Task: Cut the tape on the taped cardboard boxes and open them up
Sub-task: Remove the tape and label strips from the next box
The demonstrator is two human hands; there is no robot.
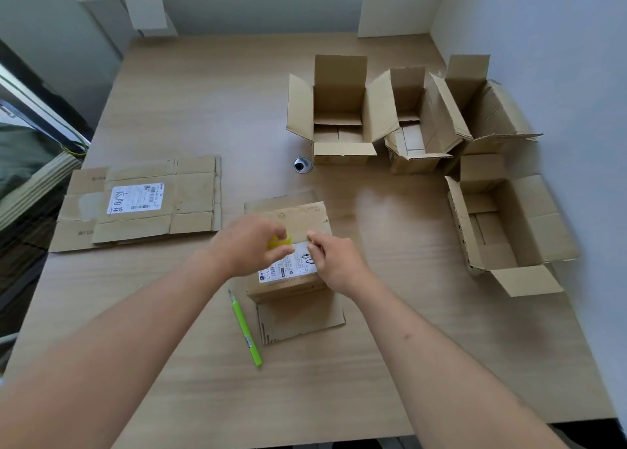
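It looks like an office room. A wooden desk (203, 109) with a cable grommet (302, 164) stands against plain white walls (543, 24).

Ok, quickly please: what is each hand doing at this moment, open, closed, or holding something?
Left hand: fingers curled around a small yellow object.
Right hand: fingertips pinching at the top of the labelled box; what exactly it pinches cannot be told.

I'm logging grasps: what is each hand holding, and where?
Left hand pinches something yellow; what it is cannot be told. Right hand pinches at the box top, near the label's edge.
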